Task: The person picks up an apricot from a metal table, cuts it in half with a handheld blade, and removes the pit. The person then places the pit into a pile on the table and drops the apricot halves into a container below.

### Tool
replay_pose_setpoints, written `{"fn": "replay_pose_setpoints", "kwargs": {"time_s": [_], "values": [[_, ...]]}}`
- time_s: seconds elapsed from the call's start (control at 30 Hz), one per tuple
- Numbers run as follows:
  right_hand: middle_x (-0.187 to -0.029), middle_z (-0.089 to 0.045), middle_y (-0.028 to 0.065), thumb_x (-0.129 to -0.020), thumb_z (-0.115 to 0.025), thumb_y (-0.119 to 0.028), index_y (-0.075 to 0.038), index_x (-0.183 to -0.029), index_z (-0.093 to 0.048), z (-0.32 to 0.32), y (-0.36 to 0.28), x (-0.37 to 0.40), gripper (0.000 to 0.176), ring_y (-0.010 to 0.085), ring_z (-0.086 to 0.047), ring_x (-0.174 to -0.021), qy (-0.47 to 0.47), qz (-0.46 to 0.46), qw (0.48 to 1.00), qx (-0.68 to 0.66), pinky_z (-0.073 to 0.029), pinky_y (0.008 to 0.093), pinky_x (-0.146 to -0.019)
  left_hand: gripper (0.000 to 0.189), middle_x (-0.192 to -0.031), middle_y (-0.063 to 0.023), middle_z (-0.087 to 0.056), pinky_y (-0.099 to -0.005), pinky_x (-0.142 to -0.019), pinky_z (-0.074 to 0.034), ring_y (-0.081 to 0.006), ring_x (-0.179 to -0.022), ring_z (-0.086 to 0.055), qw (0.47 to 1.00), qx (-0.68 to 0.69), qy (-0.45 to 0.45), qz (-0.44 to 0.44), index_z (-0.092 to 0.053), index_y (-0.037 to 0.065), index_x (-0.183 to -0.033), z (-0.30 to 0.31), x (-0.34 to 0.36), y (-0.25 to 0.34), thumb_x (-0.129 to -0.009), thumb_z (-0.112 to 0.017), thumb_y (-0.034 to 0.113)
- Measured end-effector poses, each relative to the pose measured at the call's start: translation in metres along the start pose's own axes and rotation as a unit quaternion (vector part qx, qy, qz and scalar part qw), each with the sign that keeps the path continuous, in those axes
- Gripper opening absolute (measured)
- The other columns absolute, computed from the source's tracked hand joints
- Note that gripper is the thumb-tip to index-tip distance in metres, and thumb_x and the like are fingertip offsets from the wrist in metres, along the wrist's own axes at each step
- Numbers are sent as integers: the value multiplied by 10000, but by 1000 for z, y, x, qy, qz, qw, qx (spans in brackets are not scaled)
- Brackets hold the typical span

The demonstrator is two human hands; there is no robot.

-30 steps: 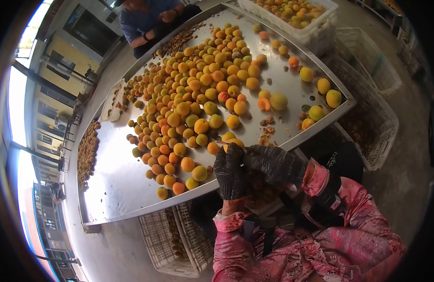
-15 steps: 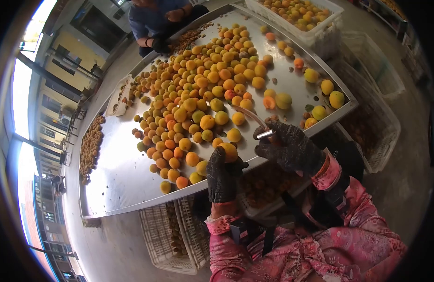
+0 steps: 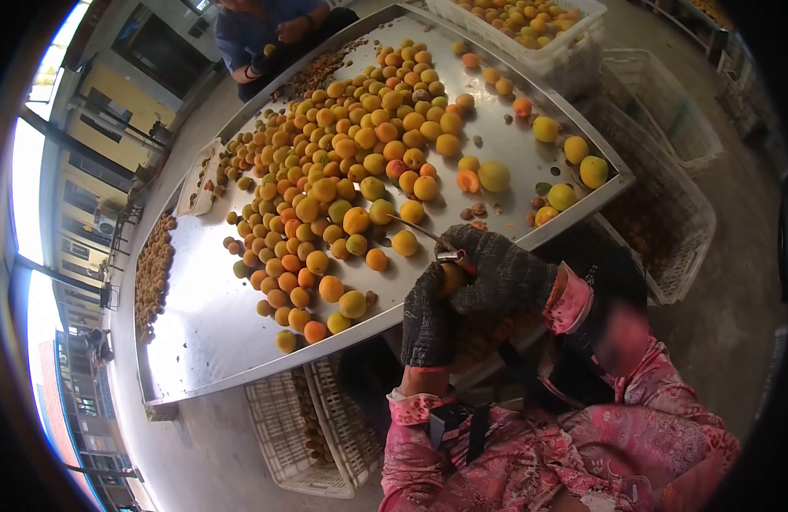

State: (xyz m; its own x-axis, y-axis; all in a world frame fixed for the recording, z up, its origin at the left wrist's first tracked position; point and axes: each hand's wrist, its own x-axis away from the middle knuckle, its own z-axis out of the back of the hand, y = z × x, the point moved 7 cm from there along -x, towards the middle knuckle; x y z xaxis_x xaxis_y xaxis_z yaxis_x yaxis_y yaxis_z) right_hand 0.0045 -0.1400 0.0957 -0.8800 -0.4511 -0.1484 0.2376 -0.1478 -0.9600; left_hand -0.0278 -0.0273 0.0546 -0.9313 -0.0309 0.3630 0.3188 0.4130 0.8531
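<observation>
Just past the near edge of the metal table (image 3: 215, 341), my left hand (image 3: 428, 320) in a dark knit glove is closed round a yellow-orange fruit (image 3: 453, 278). My right hand (image 3: 496, 269), gloved too, touches the same fruit and grips a knife (image 3: 452, 255). Its thin blade points up and left over the table; the fruit is partly hidden by the fingers. Beyond my hands lies a large heap of orange and yellow fruits (image 3: 351, 145). A halved fruit (image 3: 468, 180) and brown pits (image 3: 478, 208) lie to the right of the heap.
A person (image 3: 262, 38) stands at the far side near a pile of pits (image 3: 317, 75). More pits (image 3: 158, 273) line the left edge, near a white tray (image 3: 198, 183). A fruit-filled crate (image 3: 573, 43) stands behind; other crates (image 3: 270, 427) sit below the table.
My hands have come together round the fruit, the left moving right and the right moving left. The knife has moved close to the fruit. The far person now holds a fruit up.
</observation>
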Motion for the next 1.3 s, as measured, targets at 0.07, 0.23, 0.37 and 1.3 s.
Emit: {"fn": "replay_pose_setpoints", "kwargs": {"time_s": [0.07, 0.23, 0.37, 1.3], "values": [[-978, -581, 112, -605, -745, -133, -19, -1087, -487, 1, 1, -1, 558, 159, -551, -934, 10, 7, 999, 29, -455, 312, -806, 334, -972, -79, -594, -280, -842, -403, -130, -907, -526, 1000, 23, -7, 11, -574, -20, -1053, -1, -3, -7, -912, -428, 245], [-1053, -539, 208, -531, -775, -282, 33, -1150, -477, 2, -8, -2, 756, 336, -542, -987, 29, 19, 988, 147, -439, 370, -861, 339, -1002, -89, -596, -285, -857, -399, -134, -942, -525, 999, -29, -14, -11, -568, -22, -1064, 8, -13, -20, -919, -405, 239], [-919, -555, 149, -525, -781, -209, -16, -1008, -514, 2, -22, 2, 585, 303, -567, -869, 82, 87, 982, 143, -455, 364, -754, 334, -974, -86, -609, -292, -851, -404, -139, -937, -531, 999, -36, -14, -36, -584, -18, -1037, 2, -5, -11, -917, -392, 228], [-949, -543, 100, -630, -761, -192, -42, -1008, -524, -4, -12, 15, 471, 223, -571, -868, 132, 144, 980, 39, -478, 333, -740, 458, -967, -96, -597, -279, -621, -541, -188, -758, -620, 953, 266, -11, 143, -494, 54, -1135, 3, -3, -26, -845, -506, 408]]}}
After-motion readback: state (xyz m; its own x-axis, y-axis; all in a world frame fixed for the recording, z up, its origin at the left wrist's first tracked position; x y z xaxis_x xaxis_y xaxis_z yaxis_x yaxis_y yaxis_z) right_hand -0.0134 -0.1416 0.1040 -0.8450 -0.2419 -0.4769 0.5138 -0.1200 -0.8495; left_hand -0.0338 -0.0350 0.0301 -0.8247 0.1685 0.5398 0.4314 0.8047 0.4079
